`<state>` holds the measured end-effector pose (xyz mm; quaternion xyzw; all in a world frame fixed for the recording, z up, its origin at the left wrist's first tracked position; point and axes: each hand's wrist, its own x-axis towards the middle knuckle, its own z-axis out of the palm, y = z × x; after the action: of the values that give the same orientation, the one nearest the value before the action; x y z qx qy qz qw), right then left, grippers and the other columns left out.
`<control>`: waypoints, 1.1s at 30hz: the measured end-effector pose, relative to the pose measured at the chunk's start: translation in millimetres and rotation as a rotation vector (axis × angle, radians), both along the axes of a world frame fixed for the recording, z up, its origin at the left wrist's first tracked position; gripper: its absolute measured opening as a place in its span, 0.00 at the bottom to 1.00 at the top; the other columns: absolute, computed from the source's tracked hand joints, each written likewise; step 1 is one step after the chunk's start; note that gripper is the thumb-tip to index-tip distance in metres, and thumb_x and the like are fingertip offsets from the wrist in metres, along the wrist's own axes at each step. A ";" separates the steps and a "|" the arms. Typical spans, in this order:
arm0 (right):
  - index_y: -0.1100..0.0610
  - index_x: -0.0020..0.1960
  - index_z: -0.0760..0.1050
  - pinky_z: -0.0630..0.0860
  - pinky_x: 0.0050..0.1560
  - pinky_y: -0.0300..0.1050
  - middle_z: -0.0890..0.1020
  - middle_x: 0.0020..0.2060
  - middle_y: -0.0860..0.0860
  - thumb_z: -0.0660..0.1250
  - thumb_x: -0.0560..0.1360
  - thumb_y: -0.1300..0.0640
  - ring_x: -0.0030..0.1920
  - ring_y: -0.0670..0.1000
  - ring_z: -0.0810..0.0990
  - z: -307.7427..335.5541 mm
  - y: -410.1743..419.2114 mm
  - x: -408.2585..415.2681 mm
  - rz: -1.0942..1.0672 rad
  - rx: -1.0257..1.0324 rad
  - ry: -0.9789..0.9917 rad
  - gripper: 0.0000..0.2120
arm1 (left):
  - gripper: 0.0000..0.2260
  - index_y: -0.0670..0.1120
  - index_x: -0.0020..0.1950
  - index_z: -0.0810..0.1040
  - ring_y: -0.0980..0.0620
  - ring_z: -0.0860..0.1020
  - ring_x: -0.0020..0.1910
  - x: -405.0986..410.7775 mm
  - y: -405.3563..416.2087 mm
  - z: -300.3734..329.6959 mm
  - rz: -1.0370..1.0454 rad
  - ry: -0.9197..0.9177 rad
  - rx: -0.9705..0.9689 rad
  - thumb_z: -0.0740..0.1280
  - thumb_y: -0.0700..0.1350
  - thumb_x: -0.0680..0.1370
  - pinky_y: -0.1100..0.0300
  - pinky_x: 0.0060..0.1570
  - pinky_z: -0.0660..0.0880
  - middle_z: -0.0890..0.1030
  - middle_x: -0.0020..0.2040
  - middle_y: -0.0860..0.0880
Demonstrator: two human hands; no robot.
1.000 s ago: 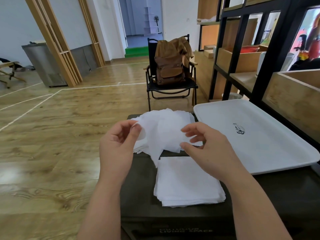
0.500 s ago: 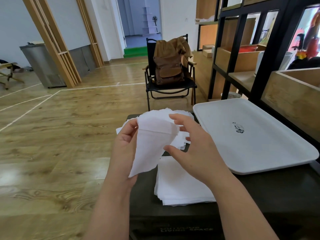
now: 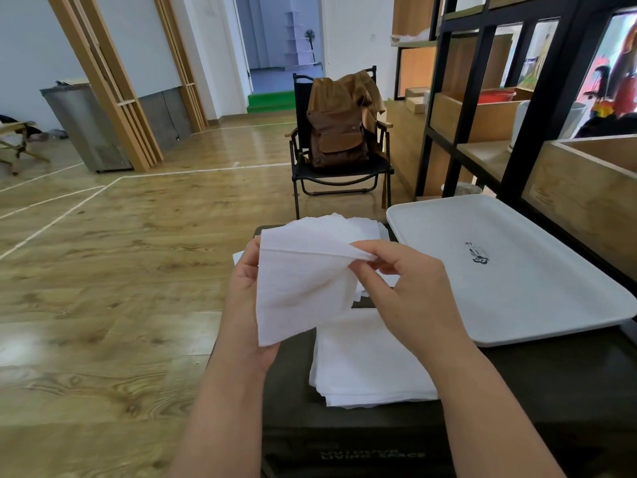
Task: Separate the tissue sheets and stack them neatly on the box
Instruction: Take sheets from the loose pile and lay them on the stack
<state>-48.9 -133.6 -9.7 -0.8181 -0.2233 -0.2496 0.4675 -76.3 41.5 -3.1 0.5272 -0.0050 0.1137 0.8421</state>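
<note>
**Sheet lifted and spread between both hands**

Since half a second ago the right hand [image 3: 410,291] has shifted from the sheet's top edge to its right corner, and the sheet [image 3: 303,288] now hangs wider and flatter in front of the left hand [image 3: 246,298]. A second ago the two hands were apart, with the tissue bunched between them.

The left hand holds the sheet's left edge, with its fingers hidden behind the tissue, so how they curl cannot be told. The right hand's fingers are bent, thumb and forefinger pinching the sheet's upper right corner. A fold line runs across the sheet near its top, and its lower corner hangs down over the left wrist.

The sheet is held above the dark box [image 3: 517,391]. On the box's top, near and just right of the left forearm, lies the neat stack [image 3: 365,370] of flat sheets. Farther back, partly hidden behind the held sheet, sits a looser pile [image 3: 355,225] of tissues at the far edge of the box.

A white tray [image 3: 537,294] rests on the right part of the box, with a small dark mark at its middle. Beyond, a black chair [image 3: 341,174] carries a brown bag [image 3: 337,132] on the wood floor [image 3: 120,270]. A black-framed shelf [image 3: 482,98] stands on the right.
</note>
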 end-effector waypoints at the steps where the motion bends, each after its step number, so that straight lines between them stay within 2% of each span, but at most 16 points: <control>1: 0.43 0.57 0.79 0.68 0.47 0.20 0.73 0.43 0.25 0.69 0.76 0.55 0.49 0.31 0.75 0.9 -0.3 -0.7 0.006 0.016 0.001 0.11 | 0.16 0.55 0.44 0.86 0.52 0.84 0.36 -2.1 -0.5 2.6 -0.002 0.019 -0.011 0.60 0.44 0.81 0.57 0.30 0.78 0.86 0.42 0.51; 3: 0.39 0.55 0.76 0.69 0.47 0.20 0.74 0.41 0.26 0.69 0.76 0.56 0.48 0.32 0.76 3.7 -0.8 -2.2 0.017 0.033 0.013 0.13 | 0.17 0.54 0.44 0.87 0.52 0.84 0.36 -1.0 0.8 2.6 -0.015 0.040 -0.025 0.59 0.45 0.82 0.56 0.30 0.78 0.86 0.41 0.51; 6: 0.40 0.52 0.76 0.70 0.47 0.21 0.76 0.41 0.28 0.68 0.77 0.55 0.49 0.33 0.77 7.2 -1.5 -3.1 0.039 0.071 0.033 0.10 | 0.11 0.48 0.56 0.84 0.49 0.83 0.40 1.7 4.0 1.9 0.031 0.063 -0.014 0.63 0.45 0.78 0.55 0.31 0.79 0.85 0.47 0.48; 8: 0.41 0.50 0.76 0.71 0.47 0.22 0.76 0.42 0.29 0.67 0.77 0.54 0.49 0.34 0.77 8.9 -1.9 -3.7 0.040 0.085 0.040 0.07 | 0.18 0.45 0.61 0.80 0.47 0.82 0.43 1.8 5.8 1.8 0.076 0.077 0.029 0.70 0.46 0.71 0.54 0.33 0.78 0.84 0.51 0.47; 9: 0.41 0.50 0.76 0.71 0.47 0.22 0.76 0.42 0.29 0.66 0.77 0.53 0.50 0.34 0.77 9.4 -1.9 -3.9 0.035 0.086 0.041 0.07 | 0.19 0.46 0.60 0.80 0.47 0.81 0.42 0.3 5.7 3.3 0.091 0.083 0.063 0.71 0.46 0.70 0.54 0.33 0.78 0.84 0.51 0.47; 10: 0.41 0.50 0.76 0.71 0.46 0.22 0.76 0.42 0.29 0.66 0.77 0.53 0.50 0.34 0.76 9.7 -2.0 -4.2 0.031 0.088 0.041 0.06 | 0.14 0.48 0.57 0.81 0.48 0.81 0.41 1.1 6.7 0.7 0.110 0.078 0.100 0.71 0.44 0.71 0.55 0.32 0.78 0.84 0.50 0.48; 11: 0.41 0.50 0.76 0.71 0.46 0.21 0.75 0.42 0.29 0.66 0.77 0.53 0.49 0.33 0.76 10.2 -1.7 -4.3 0.026 0.093 0.039 0.06 | 0.09 0.51 0.53 0.82 0.48 0.81 0.39 -0.4 5.7 0.9 0.132 0.087 0.136 0.70 0.42 0.75 0.56 0.30 0.77 0.85 0.48 0.49; 12: 0.40 0.49 0.75 0.71 0.46 0.21 0.75 0.42 0.29 0.65 0.78 0.53 0.49 0.32 0.75 10.5 -1.8 -4.6 0.022 0.098 0.037 0.06 | 0.08 0.54 0.50 0.82 0.48 0.81 0.39 -1.0 5.5 0.5 0.169 0.090 0.170 0.68 0.41 0.78 0.56 0.31 0.77 0.85 0.47 0.50; 15: 0.40 0.49 0.75 0.70 0.46 0.21 0.75 0.43 0.31 0.65 0.78 0.53 0.50 0.32 0.75 11.6 -2.4 -4.6 0.017 0.117 0.043 0.07 | 0.06 0.56 0.54 0.79 0.49 0.81 0.53 -2.8 8.9 3.3 0.208 -0.037 0.141 0.65 0.53 0.79 0.50 0.49 0.76 0.84 0.55 0.52; 17: 0.42 0.49 0.76 0.71 0.46 0.23 0.77 0.44 0.32 0.64 0.78 0.52 0.50 0.34 0.75 12.1 -3.4 -4.2 0.017 0.125 0.050 0.05 | 0.15 0.59 0.58 0.79 0.52 0.79 0.60 -6.9 12.7 7.8 0.161 -0.205 0.190 0.66 0.64 0.75 0.54 0.58 0.75 0.82 0.60 0.54; 19: 0.43 0.48 0.77 0.72 0.46 0.26 0.78 0.43 0.34 0.64 0.78 0.52 0.49 0.36 0.76 12.4 -4.7 -4.1 0.011 0.138 0.058 0.05 | 0.21 0.62 0.56 0.81 0.54 0.77 0.64 -11.5 14.6 14.9 0.130 -0.306 0.372 0.68 0.71 0.69 0.57 0.61 0.74 0.80 0.63 0.56; 22: 0.41 0.46 0.76 0.71 0.43 0.24 0.78 0.42 0.34 0.65 0.77 0.52 0.48 0.34 0.76 11.0 -5.9 -3.0 -0.034 0.136 0.088 0.05 | 0.20 0.62 0.55 0.83 0.56 0.74 0.68 -18.9 15.3 21.6 0.087 -0.341 0.679 0.69 0.70 0.69 0.54 0.67 0.67 0.80 0.64 0.57; 24: 0.42 0.45 0.76 0.71 0.41 0.23 0.78 0.41 0.35 0.66 0.77 0.52 0.48 0.34 0.75 8.8 -7.1 -1.8 -0.077 0.116 0.113 0.05 | 0.18 0.64 0.55 0.82 0.59 0.74 0.66 -21.0 14.8 23.7 0.071 -0.269 0.816 0.72 0.66 0.67 0.53 0.66 0.68 0.81 0.61 0.61; 27: 0.43 0.45 0.76 0.70 0.40 0.24 0.78 0.41 0.35 0.66 0.77 0.51 0.48 0.33 0.75 6.8 -9.5 -0.5 -0.116 0.102 0.139 0.03 | 0.15 0.68 0.51 0.81 0.68 0.76 0.58 -20.0 9.7 20.4 0.209 -0.146 0.942 0.75 0.62 0.66 0.59 0.56 0.72 0.81 0.53 0.69; 30: 0.45 0.45 0.77 0.69 0.40 0.22 0.78 0.41 0.37 0.66 0.77 0.51 0.45 0.32 0.75 7.2 -10.9 -0.3 -0.116 0.109 0.142 0.04 | 0.10 0.66 0.48 0.83 0.64 0.79 0.52 -14.5 5.9 13.2 0.319 -0.118 0.879 0.76 0.51 0.71 0.64 0.50 0.74 0.82 0.48 0.68; 33: 0.45 0.44 0.78 0.68 0.39 0.21 0.79 0.40 0.37 0.66 0.78 0.50 0.43 0.31 0.75 7.5 -12.5 -0.7 -0.102 0.103 0.171 0.04 | 0.09 0.65 0.43 0.84 0.65 0.79 0.48 -11.4 6.2 9.5 0.381 -0.148 0.874 0.75 0.48 0.73 0.74 0.46 0.72 0.83 0.44 0.67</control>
<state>-49.5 -146.1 -2.2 -0.8214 -0.1278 -0.2136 0.5132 -87.7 47.6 6.5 0.8137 -0.0155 0.2903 0.5033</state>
